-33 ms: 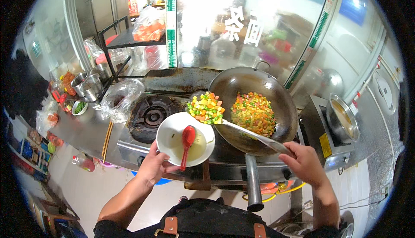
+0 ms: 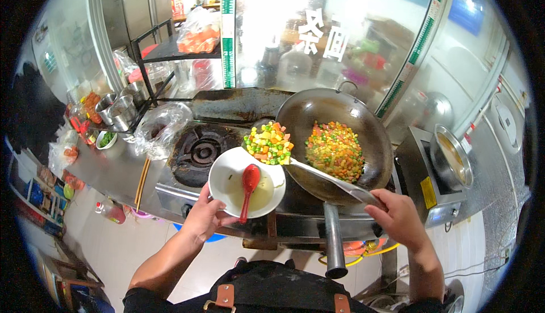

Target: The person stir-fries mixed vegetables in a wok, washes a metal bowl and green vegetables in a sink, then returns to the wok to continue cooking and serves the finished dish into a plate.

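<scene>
My left hand (image 2: 205,216) grips the lower left rim of a white bowl (image 2: 224,171), tilted toward me. Inside it are a little pale yellowish liquid and a red spoon (image 2: 250,179), its handle over the near rim. My right hand (image 2: 400,216) is closed round the handle end of a metal ladle (image 2: 335,181). Heaped in the ladle's scoop are diced vegetables (image 2: 268,144): peas, corn and orange and pink cubes. The scoop hangs at the bowl's far rim and hides part of it; contact cannot be told. More of the mix (image 2: 334,153) lies in the large wok (image 2: 312,105).
The wok's handle (image 2: 334,239) juts toward me. A bare gas burner (image 2: 203,151) lies left of it. Further left are a plastic bag (image 2: 163,125), chopsticks (image 2: 142,182), metal pots (image 2: 122,113) and a bowl of greens (image 2: 106,139). A steel pot (image 2: 468,171) stands at right.
The ladle's scoop has shifted very slightly left relative to the bowl and wok. The whole view has moved a little; both hands keep their grips.
</scene>
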{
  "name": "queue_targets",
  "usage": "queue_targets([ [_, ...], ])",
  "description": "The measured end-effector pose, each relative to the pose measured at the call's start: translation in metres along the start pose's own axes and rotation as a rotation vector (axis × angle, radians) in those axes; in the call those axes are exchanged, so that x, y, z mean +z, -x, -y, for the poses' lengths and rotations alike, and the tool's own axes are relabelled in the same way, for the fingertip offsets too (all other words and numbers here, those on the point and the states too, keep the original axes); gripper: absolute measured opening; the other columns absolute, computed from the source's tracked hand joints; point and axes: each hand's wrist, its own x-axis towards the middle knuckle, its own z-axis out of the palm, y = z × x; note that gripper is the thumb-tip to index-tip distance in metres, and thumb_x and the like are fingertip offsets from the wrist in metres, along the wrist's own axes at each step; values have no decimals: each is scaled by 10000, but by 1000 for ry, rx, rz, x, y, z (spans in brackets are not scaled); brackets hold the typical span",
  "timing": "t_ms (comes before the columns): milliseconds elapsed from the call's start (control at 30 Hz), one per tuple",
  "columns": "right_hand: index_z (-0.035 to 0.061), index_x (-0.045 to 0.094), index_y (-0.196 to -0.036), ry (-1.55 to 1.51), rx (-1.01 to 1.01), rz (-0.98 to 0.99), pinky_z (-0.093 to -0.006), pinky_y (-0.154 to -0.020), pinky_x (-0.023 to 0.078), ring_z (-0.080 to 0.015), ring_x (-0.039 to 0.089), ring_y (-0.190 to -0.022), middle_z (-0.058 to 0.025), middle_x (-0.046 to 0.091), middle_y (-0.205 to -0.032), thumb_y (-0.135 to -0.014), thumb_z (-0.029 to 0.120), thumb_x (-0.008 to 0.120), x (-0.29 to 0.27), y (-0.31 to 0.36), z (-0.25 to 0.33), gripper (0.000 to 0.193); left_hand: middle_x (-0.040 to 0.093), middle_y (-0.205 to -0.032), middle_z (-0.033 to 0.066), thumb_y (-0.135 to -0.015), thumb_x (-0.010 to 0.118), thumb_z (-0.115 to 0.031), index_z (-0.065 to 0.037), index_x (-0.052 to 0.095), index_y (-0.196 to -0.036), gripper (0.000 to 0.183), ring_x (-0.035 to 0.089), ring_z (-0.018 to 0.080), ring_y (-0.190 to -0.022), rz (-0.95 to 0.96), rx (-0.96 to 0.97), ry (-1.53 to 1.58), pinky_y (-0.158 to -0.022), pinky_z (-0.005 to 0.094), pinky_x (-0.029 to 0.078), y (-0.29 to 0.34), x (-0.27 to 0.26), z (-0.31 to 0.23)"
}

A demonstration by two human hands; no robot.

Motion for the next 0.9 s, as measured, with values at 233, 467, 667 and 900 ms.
queue_targets([
  [233, 17, 610, -1059, 30, -83, -20, -377, -631, 500, -325, 646, -698, -169, 641, -792, -865, 286, 668, 22, 5, 11, 337, 433, -1342, 124, -807, 424, 43, -239, 226, -1466, 744, 585, 374, -1110, -15, 0, 32, -831, 512, 579, 0, 11, -1],
  [467, 21, 610, -1052, 13, -74, 46, -376, -624, 496, -331, 645, -703, -167, 639, -780, -866, 306, 664, 21, 2, 10, 345, 445, -1327, 138, -795, 428, 40, -220, 214, -1466, 751, 604, 371, -1074, -9, 9, 46, -785, 464, 609, 1, 9, -3],
  [667, 1, 624, -1047, -99, 67, 131, -317, -606, 474, -211, 620, -634, -131, 642, -753, -863, 246, 681, 13, -2, 4, 311, 445, -1325, 138, -789, 448, 27, -209, 227, -1456, 741, 601, 371, -1082, -18, -9, 43, -789, 465, 607, 4, 10, -3],
  [900, -4, 636, -1060, -138, 173, 12, -273, -612, 447, -118, 569, -650, -62, 640, -724, -858, 219, 681, -25, -6, -19, 304, 439, -1323, 151, -787, 453, 24, -177, 240, -1451, 726, 588, 387, -1097, 5, 14, 42, -774, 465, 613, 9, 7, -5],
])
